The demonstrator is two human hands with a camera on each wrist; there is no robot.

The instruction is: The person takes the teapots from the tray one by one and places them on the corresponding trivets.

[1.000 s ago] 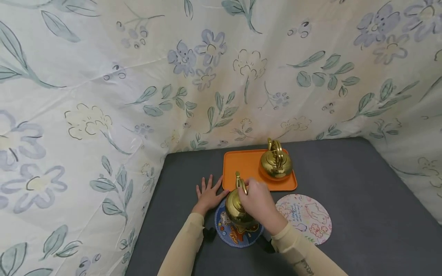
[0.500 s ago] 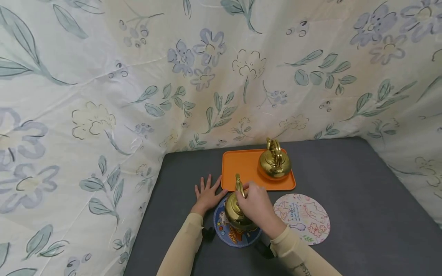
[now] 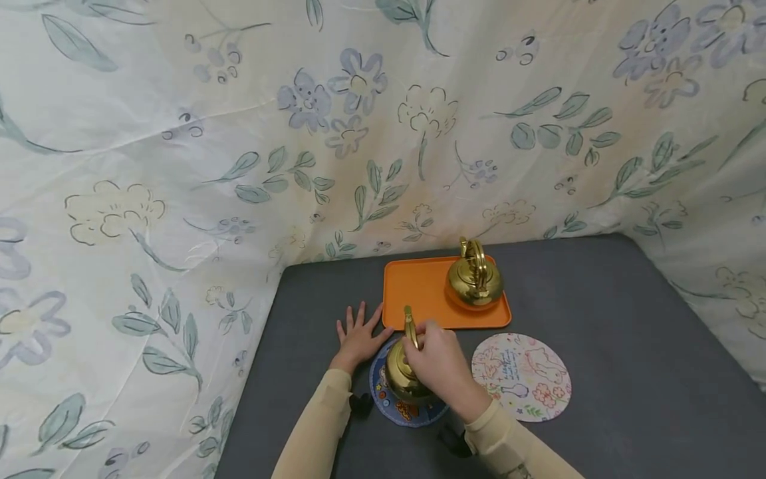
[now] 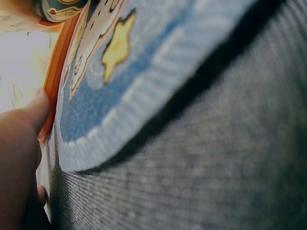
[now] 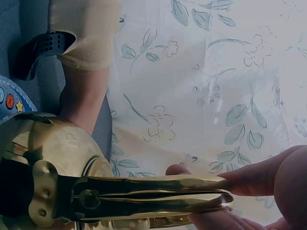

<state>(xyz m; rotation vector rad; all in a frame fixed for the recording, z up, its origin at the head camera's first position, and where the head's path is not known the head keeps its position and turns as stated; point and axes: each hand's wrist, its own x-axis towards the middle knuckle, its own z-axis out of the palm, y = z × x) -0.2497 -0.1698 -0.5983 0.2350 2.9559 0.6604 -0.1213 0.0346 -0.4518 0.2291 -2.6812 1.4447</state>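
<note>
My right hand [image 3: 439,366] grips the upright handle [image 5: 153,186] of a shiny brass-coloured kettle [image 3: 402,378]. In the head view this kettle overlaps a round blue cartoon mat [image 3: 383,399], and the hand hides part of its right side. The right wrist view shows its rounded body [image 5: 57,136], with the thumb and fingers around the handle's folded bars. My left hand [image 3: 358,342] lies with fingers spread just left of an orange tray [image 3: 409,283], the thumb right at its corner. In the left wrist view the thumb overlaps the tray's edge [image 4: 56,72].
A second brass-coloured kettle [image 3: 475,283] stands on the tray's right side. To the right of the blue mat lies a round white mat [image 3: 520,376] with pink drawings. Behind the dark grey table [image 3: 598,299] hangs a floral cloth [image 3: 371,133], which also runs along both sides.
The kettle in my right hand has shifted slightly toward me and a little left over the blue mat. My left hand stays in place beside the tray.
</note>
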